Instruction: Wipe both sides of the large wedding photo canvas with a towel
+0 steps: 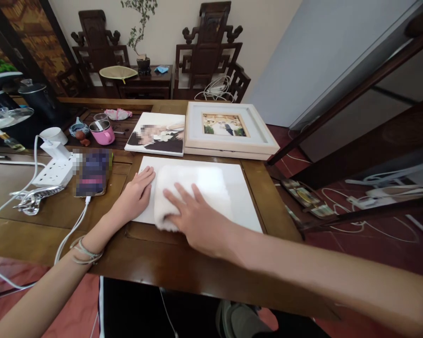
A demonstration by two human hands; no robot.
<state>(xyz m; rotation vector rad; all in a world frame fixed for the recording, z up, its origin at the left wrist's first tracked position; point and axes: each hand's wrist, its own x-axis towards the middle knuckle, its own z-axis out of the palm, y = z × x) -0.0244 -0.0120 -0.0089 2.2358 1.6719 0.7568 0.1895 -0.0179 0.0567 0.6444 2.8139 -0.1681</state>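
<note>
A glossy white panel (245,206) lies flat on the wooden table in front of me. On its left half rests a fluffy white cloth (165,185), folded into a thick pad. My right hand (199,218) presses this cloth against the panel, fingers spread over its top and the thumb at its near edge. Flat on the panel's left edge, fingers stretched out, is my left hand (137,192), which holds nothing. Whatever lies under the cloth is hidden.
Beyond the panel are a photo panel (162,134) and a framed picture (229,126) on a pale box. To the left are a phone (93,171) on a cable, a white power strip (56,166), silvery clamp-like metal (33,199) and a pink mug (102,133). The table's edge (285,202) runs along the right.
</note>
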